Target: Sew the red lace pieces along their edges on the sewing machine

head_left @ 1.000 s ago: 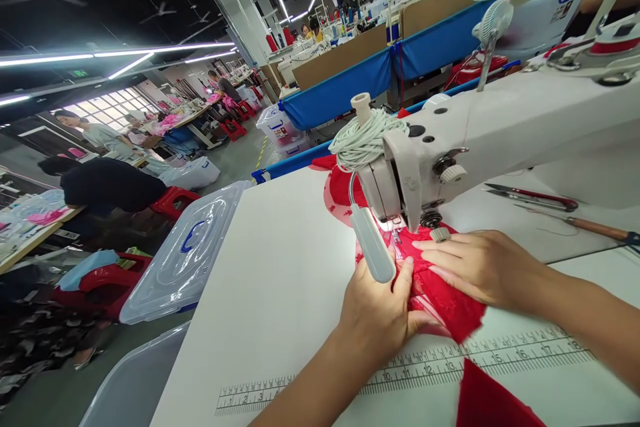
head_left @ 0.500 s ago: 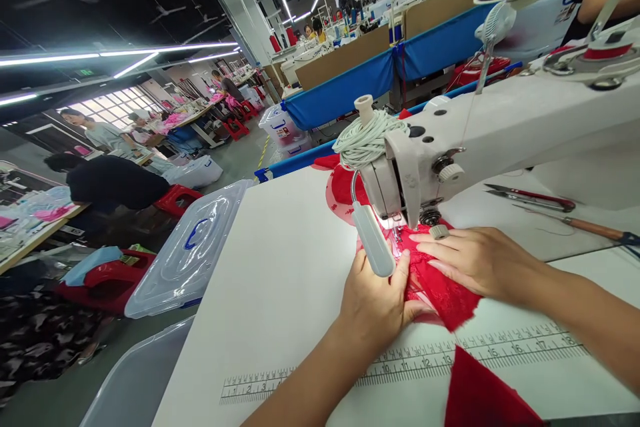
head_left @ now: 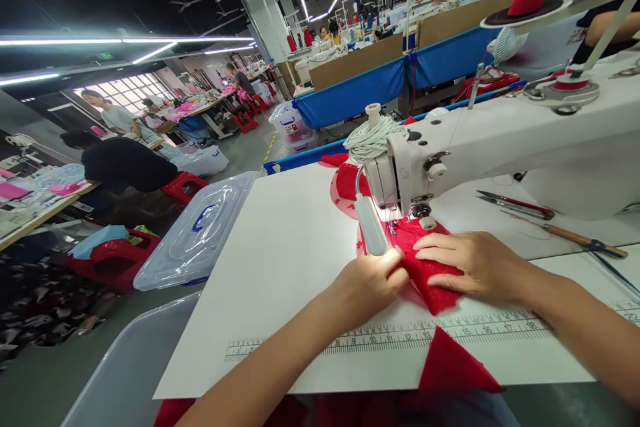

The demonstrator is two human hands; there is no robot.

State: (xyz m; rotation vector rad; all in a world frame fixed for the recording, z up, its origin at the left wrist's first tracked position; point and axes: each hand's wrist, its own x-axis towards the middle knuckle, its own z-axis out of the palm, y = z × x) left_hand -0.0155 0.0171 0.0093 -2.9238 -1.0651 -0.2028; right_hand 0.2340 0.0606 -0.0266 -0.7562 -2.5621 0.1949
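A piece of red lace fabric [head_left: 433, 280] lies under the needle area of the white sewing machine [head_left: 480, 147]. My left hand [head_left: 370, 283] is closed at the near left side of the fabric, fingers curled and pinching its edge. Flat on the right part of the lace rests my right hand [head_left: 475, 263], fingers stretched out and slightly apart. A small grey lamp [head_left: 371, 223] on a bent neck hangs just above my left fingers and hides some of the cloth. Behind the needle, more red and pink fabric [head_left: 345, 193] spreads on the white table [head_left: 280, 240].
Red-handled snips [head_left: 530, 208] and a wooden-handled tool [head_left: 575, 237] lie to the right. A printed ruler [head_left: 370, 341] runs along the near edge, where a red fabric triangle [head_left: 455, 367] hangs over. A clear lidded box [head_left: 200, 230] stands left; people sit beyond.
My left hand has gone from spread fingers on the fabric to a closed pinch at its edge. My right hand stays flat on the lace. The view has shifted slightly.
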